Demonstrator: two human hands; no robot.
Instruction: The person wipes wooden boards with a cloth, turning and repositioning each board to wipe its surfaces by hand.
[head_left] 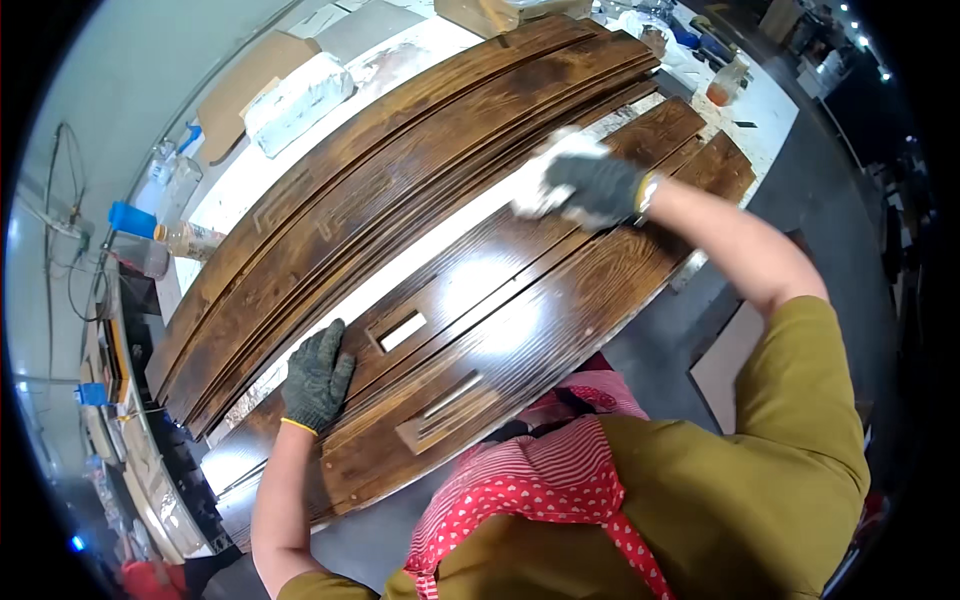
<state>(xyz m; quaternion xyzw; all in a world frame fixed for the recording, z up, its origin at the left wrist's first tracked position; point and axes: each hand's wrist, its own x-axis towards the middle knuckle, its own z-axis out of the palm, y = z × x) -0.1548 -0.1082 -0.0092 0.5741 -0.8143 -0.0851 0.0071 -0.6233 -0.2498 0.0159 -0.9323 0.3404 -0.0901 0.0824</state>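
Dark brown stained wooden boards lie side by side on a white table. My right hand, in a dark grey knit glove, grips a crumpled white cloth over the far right part of the near boards. The cloth hides the wood beneath it. My left hand, gloved alike, rests flat at the left end of the middle board, next to its rectangular cutout. Closest to me lies the front board, glossy with reflected light, with a narrow slot near its left end.
Stacked curved brown boards lie beyond a white gap. Behind them sit a white wrapped block and brown cardboard. Bottles stand at the left edge; a jar with orange liquid stands far right. A person in red is lower left.
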